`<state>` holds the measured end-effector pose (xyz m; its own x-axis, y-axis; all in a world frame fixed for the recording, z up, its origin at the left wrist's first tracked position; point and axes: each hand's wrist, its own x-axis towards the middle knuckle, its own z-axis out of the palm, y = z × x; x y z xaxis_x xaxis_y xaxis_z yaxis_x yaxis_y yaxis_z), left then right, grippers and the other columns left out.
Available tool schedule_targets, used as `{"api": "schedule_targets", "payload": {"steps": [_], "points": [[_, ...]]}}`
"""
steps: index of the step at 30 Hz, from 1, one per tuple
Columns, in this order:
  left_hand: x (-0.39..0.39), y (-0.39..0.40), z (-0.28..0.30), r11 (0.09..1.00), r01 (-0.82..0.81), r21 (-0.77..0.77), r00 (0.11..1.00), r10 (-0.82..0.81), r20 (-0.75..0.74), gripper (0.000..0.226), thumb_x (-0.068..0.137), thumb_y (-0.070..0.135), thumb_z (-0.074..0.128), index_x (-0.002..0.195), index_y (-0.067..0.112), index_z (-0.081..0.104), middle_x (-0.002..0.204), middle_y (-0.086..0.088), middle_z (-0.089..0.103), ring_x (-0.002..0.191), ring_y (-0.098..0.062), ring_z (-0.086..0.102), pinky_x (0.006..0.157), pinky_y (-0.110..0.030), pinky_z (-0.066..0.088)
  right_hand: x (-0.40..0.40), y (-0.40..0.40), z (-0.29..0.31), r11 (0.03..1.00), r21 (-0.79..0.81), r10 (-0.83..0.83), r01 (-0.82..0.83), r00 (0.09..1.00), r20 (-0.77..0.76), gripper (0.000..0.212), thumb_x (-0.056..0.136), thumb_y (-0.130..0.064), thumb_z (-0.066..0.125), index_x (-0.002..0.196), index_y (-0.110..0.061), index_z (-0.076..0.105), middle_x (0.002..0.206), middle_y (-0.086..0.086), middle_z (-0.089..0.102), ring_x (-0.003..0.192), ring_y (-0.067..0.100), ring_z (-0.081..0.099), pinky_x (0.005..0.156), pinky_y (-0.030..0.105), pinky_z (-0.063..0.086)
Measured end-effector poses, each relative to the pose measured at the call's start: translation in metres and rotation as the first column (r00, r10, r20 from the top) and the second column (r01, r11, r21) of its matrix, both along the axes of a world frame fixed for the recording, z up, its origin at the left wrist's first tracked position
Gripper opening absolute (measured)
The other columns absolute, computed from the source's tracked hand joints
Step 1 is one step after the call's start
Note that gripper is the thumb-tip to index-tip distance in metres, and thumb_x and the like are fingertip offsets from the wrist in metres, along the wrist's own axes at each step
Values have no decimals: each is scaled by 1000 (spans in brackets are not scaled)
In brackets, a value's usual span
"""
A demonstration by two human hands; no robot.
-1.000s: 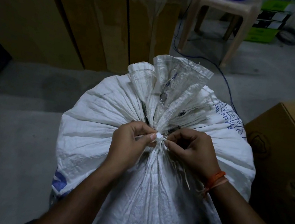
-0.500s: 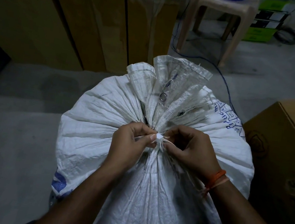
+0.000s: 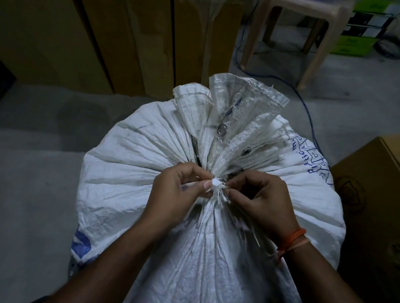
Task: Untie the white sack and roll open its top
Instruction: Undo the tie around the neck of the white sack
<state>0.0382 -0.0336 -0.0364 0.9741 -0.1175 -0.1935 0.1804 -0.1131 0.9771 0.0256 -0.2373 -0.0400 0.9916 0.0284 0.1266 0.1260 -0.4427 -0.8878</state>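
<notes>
A full white woven sack (image 3: 139, 157) stands on the floor right below me, its neck gathered tight in the middle. A small white knot (image 3: 216, 183) of plastic string binds the neck. My left hand (image 3: 175, 195) pinches the knot from the left with thumb and fingers. My right hand (image 3: 262, 201), with an orange thread band at the wrist, pinches the string on the knot's right side. Above the knot the loose sack top (image 3: 238, 105) fans out, showing two metal eyelets.
Tall cardboard boxes (image 3: 123, 32) stand behind the sack on the left. A beige plastic stool (image 3: 321, 39) stands at the back with a blue cable (image 3: 308, 114) trailing across the grey floor. Another cardboard box (image 3: 385, 208) sits close on the right.
Both hands stay at the knot, fingers working slightly; my right fingers have shifted a little on the string. The sack has not moved.
</notes>
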Motion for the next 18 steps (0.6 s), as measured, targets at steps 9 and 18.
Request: {"api": "schedule_targets", "payload": {"steps": [9, 18], "points": [[-2, 2, 7, 999, 42, 31, 999, -43, 8, 13, 95, 3, 77, 97, 15, 81, 109, -11, 81, 87, -20, 84, 81, -26, 64, 0, 0, -5, 996, 83, -14, 20, 998, -66, 7, 78, -17, 87, 79, -16, 80, 73, 4, 78, 69, 29, 74, 67, 56, 59], [-2, 1, 8, 996, 57, 68, 998, -59, 31, 15, 95, 1, 75, 93, 14, 81, 106, -8, 82, 84, -20, 83, 81, -25, 64, 0, 5, -4, 993, 111, -29, 38, 996, -83, 13, 74, -30, 85, 75, -19, 79, 74, 2, 79, 70, 29, 75, 68, 55, 61]]}}
